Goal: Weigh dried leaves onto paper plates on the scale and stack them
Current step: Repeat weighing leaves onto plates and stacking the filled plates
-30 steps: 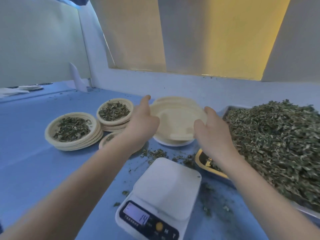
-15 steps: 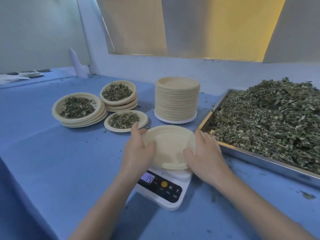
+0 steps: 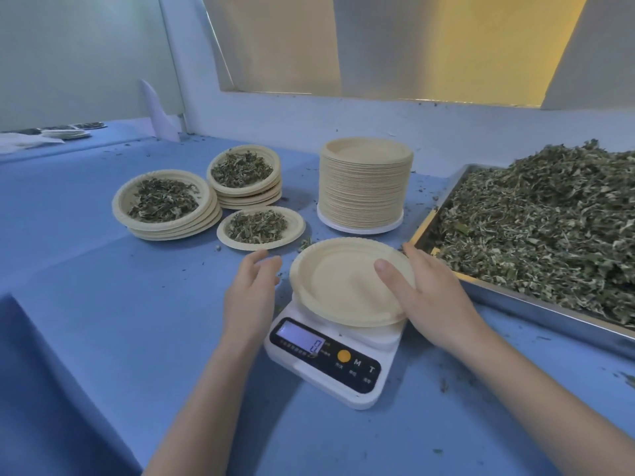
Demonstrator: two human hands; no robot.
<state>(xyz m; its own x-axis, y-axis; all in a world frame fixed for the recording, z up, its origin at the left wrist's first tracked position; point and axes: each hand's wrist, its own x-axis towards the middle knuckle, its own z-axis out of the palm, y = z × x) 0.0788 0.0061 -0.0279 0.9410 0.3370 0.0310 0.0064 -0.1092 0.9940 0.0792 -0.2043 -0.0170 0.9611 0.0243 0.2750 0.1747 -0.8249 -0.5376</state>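
Observation:
An empty paper plate (image 3: 338,281) lies on the white digital scale (image 3: 326,367), whose display is lit. My right hand (image 3: 434,300) grips the plate's right rim, thumb on top. My left hand (image 3: 251,292) hovers just left of the plate with fingers apart, touching nothing. A tall stack of empty plates (image 3: 366,187) stands behind the scale. Dried leaves (image 3: 549,228) are heaped in a metal tray (image 3: 508,298) on the right. Left of the stack are two piles of leaf-filled plates (image 3: 161,201) (image 3: 244,173) and a single filled plate (image 3: 261,226).
Everything sits on a blue table (image 3: 120,304) with leaf crumbs scattered around the scale and tray. A blue wall and window sill run close behind the plates. More plates and white paper (image 3: 62,134) lie at the far left.
The empty plate came from the stack down onto the scale. My left hand has let go of its rim and moved slightly left; my right hand stays on it.

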